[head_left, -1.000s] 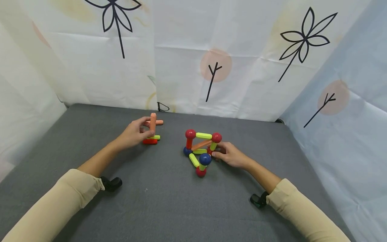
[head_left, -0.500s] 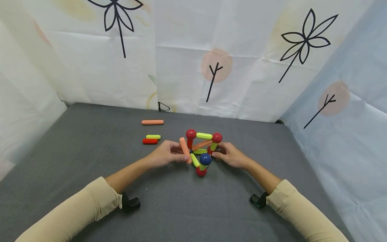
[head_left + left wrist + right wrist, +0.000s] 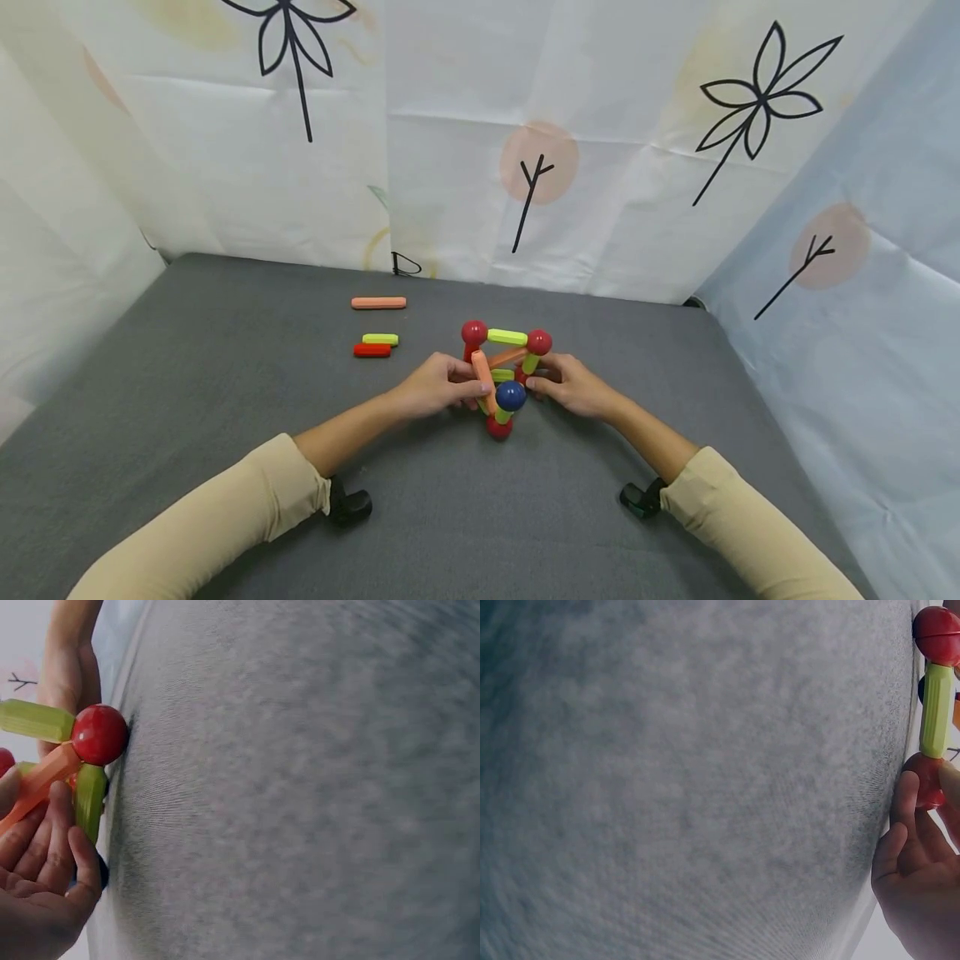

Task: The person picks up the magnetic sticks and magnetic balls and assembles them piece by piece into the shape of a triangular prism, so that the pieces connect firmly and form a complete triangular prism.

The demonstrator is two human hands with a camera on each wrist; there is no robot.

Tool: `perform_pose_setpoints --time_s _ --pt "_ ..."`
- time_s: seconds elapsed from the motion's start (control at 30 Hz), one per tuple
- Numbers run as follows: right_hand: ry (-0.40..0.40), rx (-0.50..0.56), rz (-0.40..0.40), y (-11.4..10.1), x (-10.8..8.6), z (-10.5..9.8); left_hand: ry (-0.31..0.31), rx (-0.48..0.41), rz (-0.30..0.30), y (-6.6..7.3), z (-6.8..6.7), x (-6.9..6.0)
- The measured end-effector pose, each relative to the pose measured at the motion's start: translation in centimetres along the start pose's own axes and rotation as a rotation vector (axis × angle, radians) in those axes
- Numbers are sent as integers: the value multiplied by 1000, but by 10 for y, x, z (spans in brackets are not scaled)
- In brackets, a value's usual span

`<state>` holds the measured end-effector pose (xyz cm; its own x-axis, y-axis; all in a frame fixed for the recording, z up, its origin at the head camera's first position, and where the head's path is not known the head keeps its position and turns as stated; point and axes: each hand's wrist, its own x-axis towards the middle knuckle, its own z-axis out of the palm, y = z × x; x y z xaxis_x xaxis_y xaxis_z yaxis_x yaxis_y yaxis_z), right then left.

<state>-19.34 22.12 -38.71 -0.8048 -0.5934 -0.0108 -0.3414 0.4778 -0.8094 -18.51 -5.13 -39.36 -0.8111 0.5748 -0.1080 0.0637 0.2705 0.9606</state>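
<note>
A frame of magnetic sticks and balls stands on the grey table, with red balls (image 3: 474, 332) and a yellow-green stick (image 3: 507, 337) along its top. Its front corner has a blue ball (image 3: 511, 396) above a red ball (image 3: 498, 428). My left hand (image 3: 435, 387) pinches an orange stick (image 3: 483, 375) between thumb and fingers, tilted beside the blue ball; whether they touch, I cannot tell. In the left wrist view the same orange stick (image 3: 37, 784) reaches near a red ball (image 3: 100, 735). My right hand (image 3: 573, 385) holds a low red ball (image 3: 928, 780) at the right corner.
Left of the frame lie loose sticks: an orange stick (image 3: 378, 303) farther back, then a yellow-green stick (image 3: 380, 340) beside a red stick (image 3: 372, 351). Patterned white cloth (image 3: 442, 192) walls off the back and sides of the table (image 3: 450, 533).
My left hand has picked up an orange stick from the loose ones at the left and carried it rightward to the frame. My right hand has stayed at its corner.
</note>
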Motion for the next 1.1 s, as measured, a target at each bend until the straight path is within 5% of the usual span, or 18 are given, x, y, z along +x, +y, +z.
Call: perform_pose_setpoints --time_s 0.17,0.3,0.47,0.57,0.83,1.1 --pt "7 7 -1 0 0 0 55 27 -40 2 -2 1" --pt "8 13 -11 1 0 -1 139 105 43 4 -3 -2" --pt "7 10 -18 2 0 -1 353 250 174 6 -5 -7" --pt "7 3 -9 1 0 -2 432 277 212 7 -6 -7" --pt "9 -13 3 1 0 0 261 262 372 11 -11 -4" --pt "13 -22 9 0 0 1 222 287 432 9 -17 -8"
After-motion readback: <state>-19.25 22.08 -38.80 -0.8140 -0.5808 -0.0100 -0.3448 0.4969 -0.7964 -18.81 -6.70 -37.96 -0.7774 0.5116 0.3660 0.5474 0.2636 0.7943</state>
